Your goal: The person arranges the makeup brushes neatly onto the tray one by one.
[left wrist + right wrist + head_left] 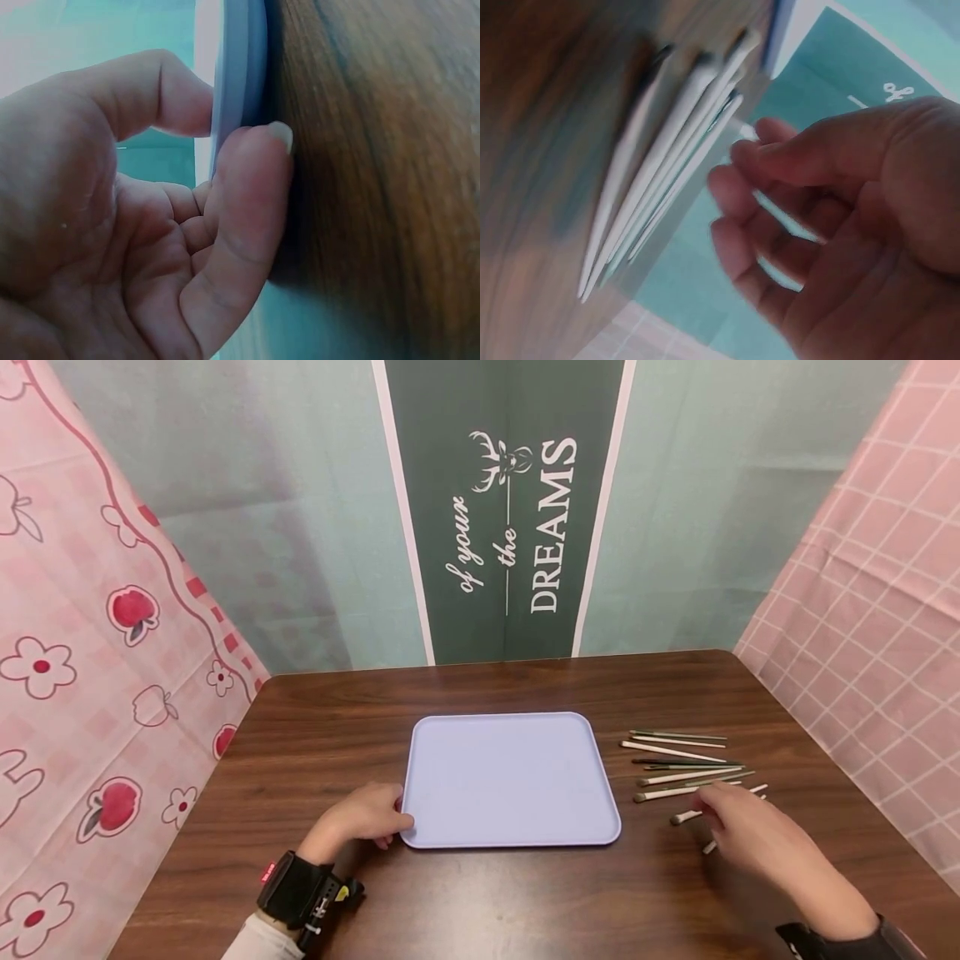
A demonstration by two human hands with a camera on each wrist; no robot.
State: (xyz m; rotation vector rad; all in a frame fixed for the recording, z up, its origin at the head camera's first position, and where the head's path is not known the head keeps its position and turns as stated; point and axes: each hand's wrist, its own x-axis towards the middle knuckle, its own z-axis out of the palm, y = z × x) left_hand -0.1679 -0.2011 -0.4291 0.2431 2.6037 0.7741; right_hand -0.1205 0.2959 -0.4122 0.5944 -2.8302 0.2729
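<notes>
A pale lavender rectangular tray (510, 781) lies in the middle of the table. My left hand (363, 814) pinches its near left corner, thumb over the rim and a finger under it; the left wrist view shows the tray edge (232, 75) between them. To the right of the tray, several slim makeup brushes (675, 792) lie side by side, handles pale, green or dark. Over the nearest ones hovers my right hand (757, 835), covering part of them. Its fingers are loosely bent with nothing between them, apart from the brushes (645, 184) in the right wrist view.
The dark wooden table (495, 902) meets a green and teal cloth backdrop (300, 527) at its far edge. Pink patterned cloths hang on the left (67, 718) and right (885, 635) sides.
</notes>
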